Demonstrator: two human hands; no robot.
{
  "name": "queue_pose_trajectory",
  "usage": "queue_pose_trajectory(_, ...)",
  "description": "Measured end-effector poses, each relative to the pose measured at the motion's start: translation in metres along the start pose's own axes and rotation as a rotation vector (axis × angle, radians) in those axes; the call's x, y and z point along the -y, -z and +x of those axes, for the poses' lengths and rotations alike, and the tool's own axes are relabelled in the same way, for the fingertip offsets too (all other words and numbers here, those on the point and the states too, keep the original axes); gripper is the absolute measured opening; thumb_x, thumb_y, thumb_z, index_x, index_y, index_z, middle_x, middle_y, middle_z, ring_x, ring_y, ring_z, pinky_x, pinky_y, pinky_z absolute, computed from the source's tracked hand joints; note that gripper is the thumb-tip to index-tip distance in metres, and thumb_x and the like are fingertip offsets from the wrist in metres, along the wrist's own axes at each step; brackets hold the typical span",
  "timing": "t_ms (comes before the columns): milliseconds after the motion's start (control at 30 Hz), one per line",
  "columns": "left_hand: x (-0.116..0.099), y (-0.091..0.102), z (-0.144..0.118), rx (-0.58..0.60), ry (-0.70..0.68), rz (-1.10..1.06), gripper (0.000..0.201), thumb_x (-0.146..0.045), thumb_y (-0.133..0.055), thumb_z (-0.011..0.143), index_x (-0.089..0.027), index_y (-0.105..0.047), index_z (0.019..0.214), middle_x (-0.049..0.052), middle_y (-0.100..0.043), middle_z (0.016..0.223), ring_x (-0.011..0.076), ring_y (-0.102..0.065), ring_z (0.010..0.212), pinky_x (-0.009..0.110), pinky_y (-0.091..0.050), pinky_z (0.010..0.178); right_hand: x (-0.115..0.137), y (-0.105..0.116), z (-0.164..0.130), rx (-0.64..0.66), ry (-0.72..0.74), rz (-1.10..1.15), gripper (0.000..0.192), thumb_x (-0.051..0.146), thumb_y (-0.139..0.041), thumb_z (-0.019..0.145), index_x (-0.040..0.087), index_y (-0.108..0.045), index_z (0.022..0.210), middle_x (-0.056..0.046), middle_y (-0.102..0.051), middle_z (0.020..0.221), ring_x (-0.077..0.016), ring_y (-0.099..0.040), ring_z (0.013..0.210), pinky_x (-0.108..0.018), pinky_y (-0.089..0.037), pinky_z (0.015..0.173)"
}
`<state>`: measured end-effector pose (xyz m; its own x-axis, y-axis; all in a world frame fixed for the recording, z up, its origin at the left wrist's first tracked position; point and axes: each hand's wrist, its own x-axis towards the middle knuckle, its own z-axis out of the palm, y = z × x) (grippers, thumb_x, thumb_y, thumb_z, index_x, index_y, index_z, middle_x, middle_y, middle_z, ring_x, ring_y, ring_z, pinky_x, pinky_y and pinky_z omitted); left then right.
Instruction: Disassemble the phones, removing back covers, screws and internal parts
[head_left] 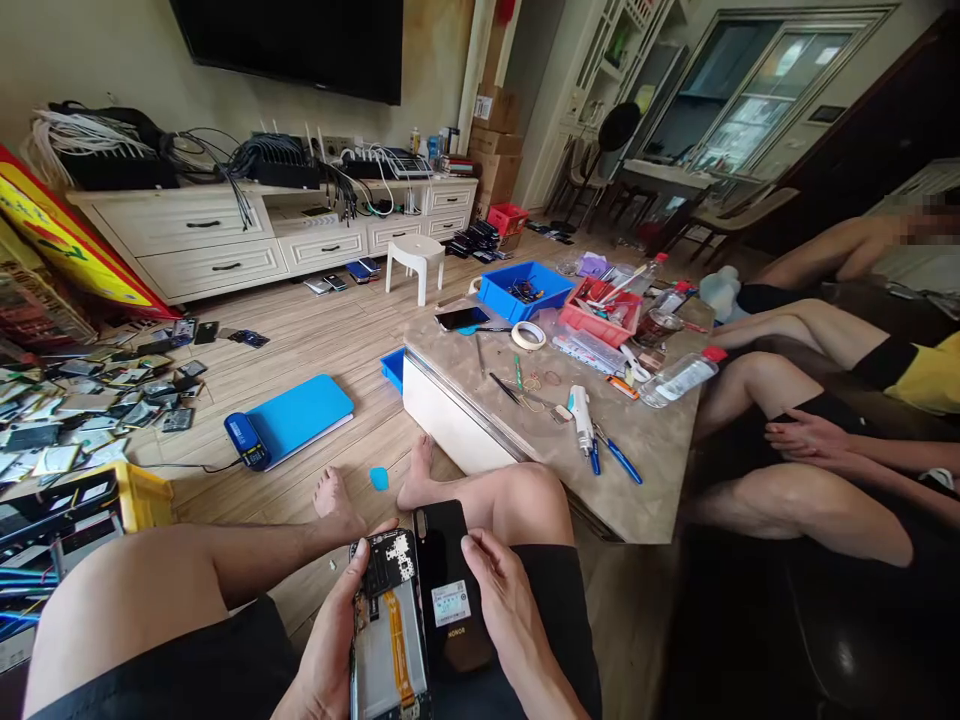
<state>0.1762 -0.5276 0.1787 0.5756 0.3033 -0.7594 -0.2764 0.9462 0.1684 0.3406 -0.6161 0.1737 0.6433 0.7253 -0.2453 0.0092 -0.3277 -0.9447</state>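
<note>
In my left hand [334,630] is an opened phone [386,640], its insides facing up, with an orange flex cable running down the frame and dark parts at its top end. My right hand [506,600] grips a black phone back cover [450,560] by its right edge. The cover carries a white label and the word HONOR, which reads upside down. Cover and phone lie side by side above my lap, close together; whether they touch I cannot tell. Both hands are closed on what they hold.
To the right, a low table [525,425] bears a blue bin [525,290], a red basket [600,310], pliers [620,455] and a tape roll [529,336]. Several phone parts [97,400] pile up at left beside a yellow crate [146,497]. Other people sit at right.
</note>
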Motion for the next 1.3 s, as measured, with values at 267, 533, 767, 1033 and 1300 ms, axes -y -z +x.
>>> queue_pose_trajectory(267, 0.000, -0.010, 0.001, -0.002, -0.113, -0.012, 0.061, -0.033, -0.070, 0.089, -0.028, -0.055, 0.147, 0.011, -0.075, 0.123, 0.0354, -0.075, 0.102, 0.051, -0.059, 0.093, -0.002, 0.002, 0.003, 0.074, -0.027, 0.094, 0.039, 0.057, -0.062, 0.089, 0.018, -0.068, 0.088, -0.003, -0.063, 0.078, -0.0186, -0.052, 0.072, -0.027, -0.040, 0.064)
queue_pose_trajectory(533, -0.003, -0.001, 0.006, 0.001, -0.134, 0.029, 0.063, -0.025, -0.069, 0.086, -0.033, -0.054, 0.147, 0.009, -0.076, 0.118, 0.0325, -0.077, 0.089, 0.045, -0.064, 0.078, -0.001, 0.003, 0.005, 0.064, -0.004, 0.162, 0.037, 0.055, -0.069, 0.086, 0.018, -0.069, 0.090, -0.002, -0.062, 0.078, -0.0179, -0.052, 0.074, -0.026, -0.039, 0.066)
queue_pose_trajectory(767, -0.002, 0.000, 0.005, -0.035, -0.155, 0.071, 0.068, -0.022, -0.071, 0.085, -0.034, -0.050, 0.149, 0.008, -0.078, 0.111, 0.0279, -0.077, 0.079, 0.043, -0.063, 0.078, -0.010, 0.004, 0.004, 0.058, -0.071, 0.265, 0.045, 0.058, -0.073, 0.085, 0.017, -0.071, 0.101, -0.003, -0.064, 0.081, -0.0171, -0.054, 0.071, -0.025, -0.041, 0.059)
queue_pose_trajectory(1033, -0.002, -0.005, 0.001, 0.024, -0.178, 0.094, 0.064, -0.022, -0.065, 0.092, -0.031, -0.046, 0.152, 0.010, -0.077, 0.113, 0.0269, -0.077, 0.090, 0.043, -0.062, 0.084, -0.008, 0.006, 0.002, -0.030, -0.117, 0.349, 0.047, 0.059, -0.079, 0.079, 0.017, -0.072, 0.098, -0.004, -0.065, 0.078, -0.0175, -0.056, 0.070, -0.023, -0.044, 0.055)
queue_pose_trajectory(1300, -0.001, -0.003, 0.003, 0.052, -0.161, 0.071, 0.061, -0.029, -0.064, 0.094, -0.031, -0.045, 0.153, 0.010, -0.076, 0.115, 0.0262, -0.077, 0.090, 0.041, -0.062, 0.085, -0.007, 0.007, 0.001, -0.048, -0.114, 0.432, 0.040, 0.054, -0.082, 0.079, 0.019, -0.073, 0.096, 0.000, -0.060, 0.073, -0.0168, -0.056, 0.071, -0.024, -0.044, 0.059)
